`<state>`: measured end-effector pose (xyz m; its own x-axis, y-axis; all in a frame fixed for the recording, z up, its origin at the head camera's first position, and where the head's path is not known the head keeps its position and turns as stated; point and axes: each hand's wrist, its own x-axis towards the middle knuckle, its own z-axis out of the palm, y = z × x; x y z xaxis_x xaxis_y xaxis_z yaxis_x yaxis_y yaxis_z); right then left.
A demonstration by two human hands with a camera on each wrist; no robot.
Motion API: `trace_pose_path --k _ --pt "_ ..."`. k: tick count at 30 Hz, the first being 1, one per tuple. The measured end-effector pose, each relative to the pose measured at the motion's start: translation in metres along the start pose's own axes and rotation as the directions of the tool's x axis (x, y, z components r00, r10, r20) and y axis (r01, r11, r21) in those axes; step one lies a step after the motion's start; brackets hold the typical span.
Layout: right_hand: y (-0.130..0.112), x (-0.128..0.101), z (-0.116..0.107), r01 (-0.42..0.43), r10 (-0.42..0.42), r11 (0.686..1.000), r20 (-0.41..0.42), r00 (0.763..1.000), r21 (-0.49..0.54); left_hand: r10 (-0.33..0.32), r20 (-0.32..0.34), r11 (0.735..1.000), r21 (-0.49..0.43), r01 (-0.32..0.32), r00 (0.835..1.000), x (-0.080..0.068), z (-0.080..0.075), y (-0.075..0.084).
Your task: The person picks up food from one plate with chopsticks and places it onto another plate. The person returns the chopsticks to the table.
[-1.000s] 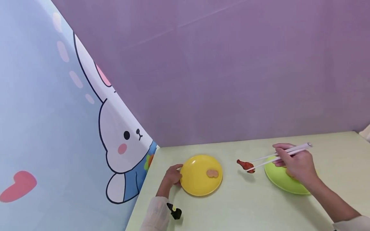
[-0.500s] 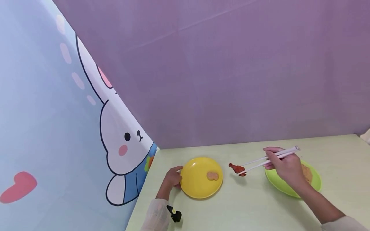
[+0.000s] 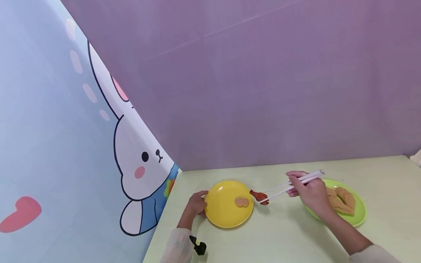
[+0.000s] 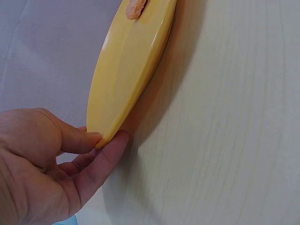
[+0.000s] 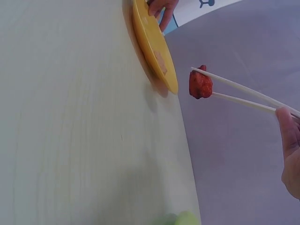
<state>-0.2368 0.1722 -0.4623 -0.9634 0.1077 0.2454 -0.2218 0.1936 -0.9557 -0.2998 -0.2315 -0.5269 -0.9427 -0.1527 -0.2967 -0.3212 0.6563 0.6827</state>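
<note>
My left hand (image 3: 197,203) pinches the left rim of a yellow plate (image 3: 220,204); in the left wrist view the thumb lies on top of the rim and fingers are beneath. A small pinkish-tan food piece (image 3: 242,202) rests on the plate's right side. White chopsticks (image 3: 306,179) are gripped in my right hand (image 3: 309,193). Their tips pinch a reddish-brown chicken drumstick (image 3: 260,197), held above the table by the plate's right rim. In the right wrist view the drumstick (image 5: 200,84) hangs between the two chopstick tips, apart from the plate (image 5: 154,42).
A green plate (image 3: 361,212) with tan, breaded-looking pieces (image 3: 342,201) stands to the right, partly behind my right forearm. The pale table (image 3: 263,241) meets a purple wall (image 3: 250,91) at the back. A blue wall with a cartoon rabbit (image 3: 141,175) rises on the left.
My right hand has moved left with the chopsticks and drumstick, from near the green plate to the yellow plate's right rim. More of the green plate's food shows. The left hand stays in place.
</note>
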Motion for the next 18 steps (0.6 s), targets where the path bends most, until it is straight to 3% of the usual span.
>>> trace_pose_path --k 11,18 --pt "-0.001 0.004 0.019 -0.007 0.009 0.998 -0.031 0.999 0.063 0.004 0.014 1.000 0.001 -0.004 1.000 0.002 0.002 0.011" --pt "-0.003 0.001 0.040 -0.082 0.080 0.989 0.025 0.996 0.125 -0.048 -0.002 0.999 0.019 0.048 0.999 0.001 0.002 0.005"
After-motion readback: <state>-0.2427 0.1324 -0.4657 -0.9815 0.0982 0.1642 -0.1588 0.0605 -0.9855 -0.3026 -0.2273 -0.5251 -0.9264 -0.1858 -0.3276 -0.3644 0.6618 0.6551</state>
